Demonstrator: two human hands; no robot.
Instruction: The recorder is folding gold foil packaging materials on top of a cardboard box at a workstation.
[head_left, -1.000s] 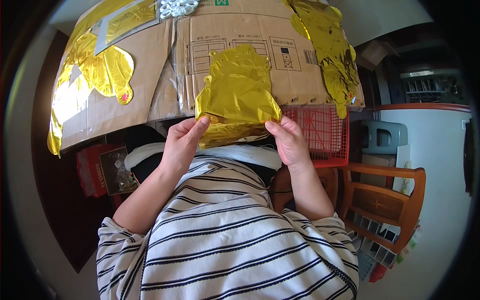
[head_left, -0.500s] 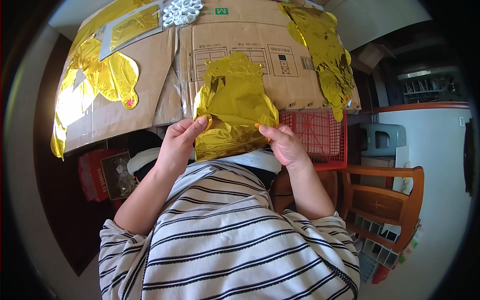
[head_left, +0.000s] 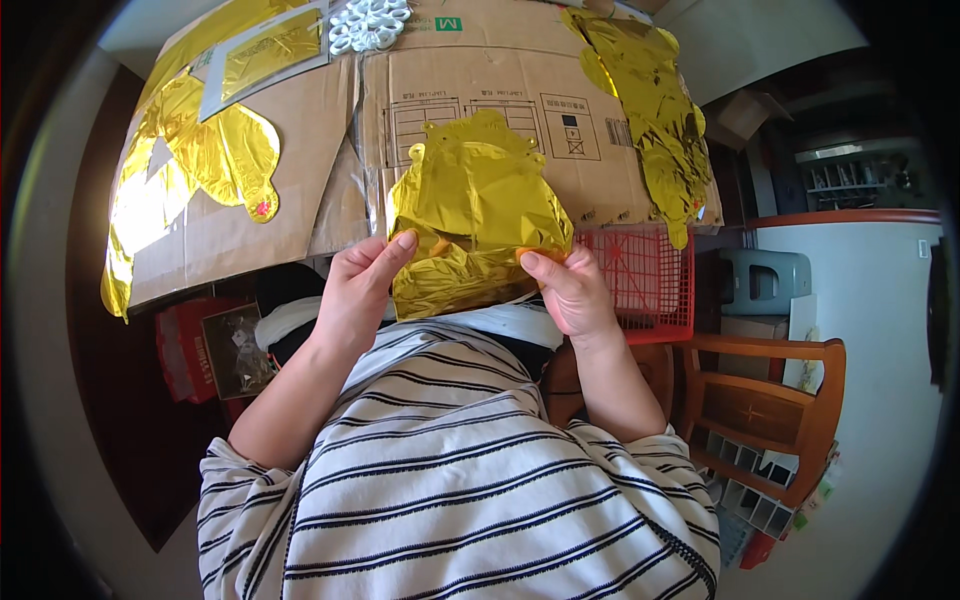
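A flat gold foil balloon point(head_left: 475, 195) stretches between my two hands, its far part over the cardboard and its near, crinkled part hanging towards my lap. My left hand point(head_left: 365, 280) pinches its left edge, thumb on top. On the opposite edge my right hand point(head_left: 575, 290) grips it in the same way, with the fingers beneath mostly hidden by the foil. Left of me another gold foil balloon point(head_left: 235, 150) lies spread out, bright with glare. More gold foil balloons point(head_left: 650, 110) are heaped at the right of the cardboard.
Cardboard point(head_left: 510, 75) covers the work surface. A clear packet with gold foil point(head_left: 270, 55) and a bundle of white loops point(head_left: 368, 25) lie at the back. A red plastic basket point(head_left: 650, 290) is below the right edge, near a wooden chair point(head_left: 765, 400) and a grey-blue stool point(head_left: 768, 280).
The balloon between my hands is spread wider, its right edge shifted slightly to the right along with my right hand. My left hand has barely moved.
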